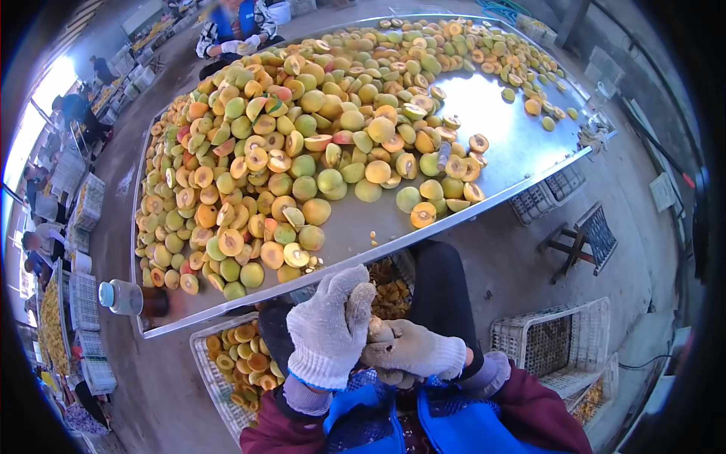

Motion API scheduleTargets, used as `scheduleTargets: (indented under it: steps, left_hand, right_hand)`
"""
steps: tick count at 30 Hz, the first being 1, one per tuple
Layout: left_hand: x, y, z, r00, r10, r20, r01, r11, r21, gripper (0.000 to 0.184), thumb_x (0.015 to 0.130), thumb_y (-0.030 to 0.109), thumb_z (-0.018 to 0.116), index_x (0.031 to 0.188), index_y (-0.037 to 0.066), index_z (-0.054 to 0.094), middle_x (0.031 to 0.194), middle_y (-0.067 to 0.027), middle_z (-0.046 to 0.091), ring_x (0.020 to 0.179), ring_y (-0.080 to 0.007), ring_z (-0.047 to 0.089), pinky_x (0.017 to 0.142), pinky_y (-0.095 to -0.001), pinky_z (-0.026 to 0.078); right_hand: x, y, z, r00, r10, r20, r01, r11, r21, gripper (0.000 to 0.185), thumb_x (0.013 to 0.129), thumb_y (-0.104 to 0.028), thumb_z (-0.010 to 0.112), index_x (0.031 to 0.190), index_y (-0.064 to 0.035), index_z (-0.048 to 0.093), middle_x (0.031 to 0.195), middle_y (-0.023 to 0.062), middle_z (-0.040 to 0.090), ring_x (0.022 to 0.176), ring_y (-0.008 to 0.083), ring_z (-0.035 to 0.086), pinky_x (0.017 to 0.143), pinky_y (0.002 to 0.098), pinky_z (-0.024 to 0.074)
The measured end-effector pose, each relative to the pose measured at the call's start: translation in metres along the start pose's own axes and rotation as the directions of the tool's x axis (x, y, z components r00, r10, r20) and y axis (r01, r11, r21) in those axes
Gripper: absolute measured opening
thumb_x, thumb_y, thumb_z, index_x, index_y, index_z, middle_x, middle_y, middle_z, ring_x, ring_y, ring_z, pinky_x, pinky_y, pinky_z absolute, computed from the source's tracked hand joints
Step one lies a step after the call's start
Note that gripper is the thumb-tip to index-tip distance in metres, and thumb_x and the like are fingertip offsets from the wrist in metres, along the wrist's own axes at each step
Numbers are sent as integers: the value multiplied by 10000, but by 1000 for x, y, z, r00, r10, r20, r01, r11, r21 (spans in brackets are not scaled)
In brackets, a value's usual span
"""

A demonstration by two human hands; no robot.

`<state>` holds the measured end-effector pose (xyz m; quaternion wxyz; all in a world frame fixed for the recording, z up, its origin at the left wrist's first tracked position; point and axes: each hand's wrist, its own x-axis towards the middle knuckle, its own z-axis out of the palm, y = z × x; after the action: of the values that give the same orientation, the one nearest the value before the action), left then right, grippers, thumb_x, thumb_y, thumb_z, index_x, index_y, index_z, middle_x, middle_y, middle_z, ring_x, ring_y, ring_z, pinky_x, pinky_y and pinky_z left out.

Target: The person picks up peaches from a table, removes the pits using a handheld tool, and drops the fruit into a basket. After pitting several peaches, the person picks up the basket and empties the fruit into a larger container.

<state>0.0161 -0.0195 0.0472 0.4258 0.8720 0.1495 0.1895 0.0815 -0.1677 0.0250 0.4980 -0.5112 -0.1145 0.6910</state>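
My left hand (330, 325), in a pale knit glove, is raised close to my body at the table's front edge, its fingers bent together against my other hand. Beside it, my right hand (414, 349), in a dirtier glove, has its fingers curled inward. A small orange-brown piece (376, 325) shows between the two gloves; which hand grips it is unclear. Beyond my hands, halved and whole yellow-green fruits (302, 151) are heaped on the metal table (495, 181). A few pits or seeds (312, 263) lie near its front edge.
Below the table are a crate (203, 356) of fruit halves and a container of darker pieces (391, 295). A capped jar (125, 298) stands at the left corner. At right are a folding stool (594, 238) and white crates (597, 325). Another person (234, 26) sits across the table.
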Motion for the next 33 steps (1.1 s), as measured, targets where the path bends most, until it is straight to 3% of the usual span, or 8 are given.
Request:
scheduleTargets:
  steps: [10,12,14,19,22,25,27,33]
  left_hand:
    - [6,-11,6,921,390,16,-387,907,167,229,886,192,623,1062,47,639,993,-149,680,813,-342,676,682,-359,533]
    - [10,-13,7,950,310,33,-311,944,109,225,905,193,612,1052,27,646,978,-153,684,804,-315,680,683,-339,527]
    - [13,-15,7,928,-182,325,292,896,-335,212,926,171,591,1043,6,655,970,-151,690,816,-273,686,713,-331,528]
    - [14,-4,-1,963,206,175,-196,978,-70,173,920,112,585,1005,-12,669,918,-147,708,858,-254,697,768,-324,534]
    - [10,-1,-2,965,196,175,-189,980,-56,168,910,116,596,985,-12,673,894,-131,714,851,-241,701,766,-329,539]
    - [5,-19,-9,951,26,309,104,913,-396,273,902,160,643,1127,7,620,1065,-121,678,947,-209,674,826,-322,535]
    - [-2,-16,-15,877,-51,478,435,505,-745,407,896,93,662,1264,-16,527,1204,-106,603,1083,-168,595,932,-319,495]
    - [-18,-25,4,991,-13,130,72,886,-458,481,821,157,753,1239,7,568,1109,-129,660,959,-199,675,815,-305,541]
  right_hand:
    - [-2,7,-10,993,-18,119,-8,977,211,228,883,-284,656,830,-71,595,594,-10,541,435,61,487,375,211,369]
    - [-1,8,-11,987,-8,160,-31,971,238,219,876,-273,663,832,-69,594,583,-12,534,428,62,480,372,212,366]
    - [-1,11,-12,981,3,192,-53,964,260,212,869,-262,669,834,-67,594,571,-15,526,420,62,473,369,213,363]
    - [8,26,-15,950,-201,238,101,921,377,295,841,-276,711,885,-19,575,558,-1,526,399,79,467,359,231,370]
    - [-1,17,-6,955,-185,231,73,904,421,354,836,-287,722,887,19,551,508,14,514,353,90,459,326,237,359]
    - [-4,7,-3,931,-243,272,118,906,407,326,851,-279,708,878,5,552,514,2,501,363,77,439,332,223,341]
    - [-7,3,-4,955,-168,246,91,951,297,239,870,-264,673,889,-44,581,615,-17,529,456,66,457,410,219,359]
    - [-4,9,9,988,18,155,-56,968,244,173,887,-222,638,848,-64,578,549,-18,483,390,64,395,349,234,282]
